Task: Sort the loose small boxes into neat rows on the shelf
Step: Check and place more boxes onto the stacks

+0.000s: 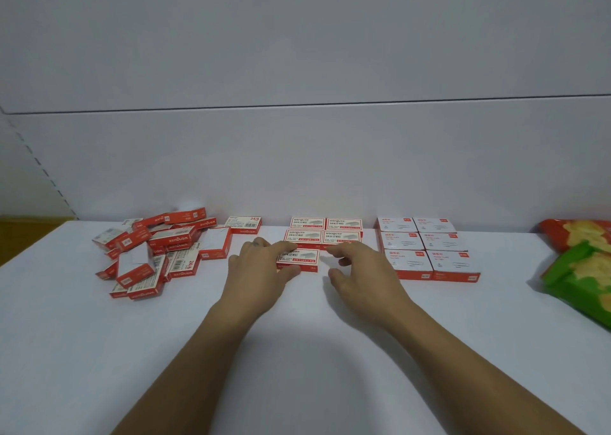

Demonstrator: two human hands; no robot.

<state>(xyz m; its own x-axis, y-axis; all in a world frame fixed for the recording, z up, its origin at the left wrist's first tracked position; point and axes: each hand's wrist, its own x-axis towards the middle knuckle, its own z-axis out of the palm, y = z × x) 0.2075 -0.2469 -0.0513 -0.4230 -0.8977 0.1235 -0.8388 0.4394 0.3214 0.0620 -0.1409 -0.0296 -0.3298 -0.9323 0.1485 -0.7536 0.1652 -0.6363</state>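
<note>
Placing: left hand [261,269] grip pinches small red-and-white cardboard staple box [299,258]; right hand [358,269] grip slack, empty. Slide box flush against arranged staple-box rows [324,231], edges aligned, label matching.

Bare forearms [218,345], a dark mark [254,244] on left hand [261,269].

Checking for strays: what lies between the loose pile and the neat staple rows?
Head view: a lone staple box at the back and the left hand gripping the front box; otherwise bare shelf.
</note>
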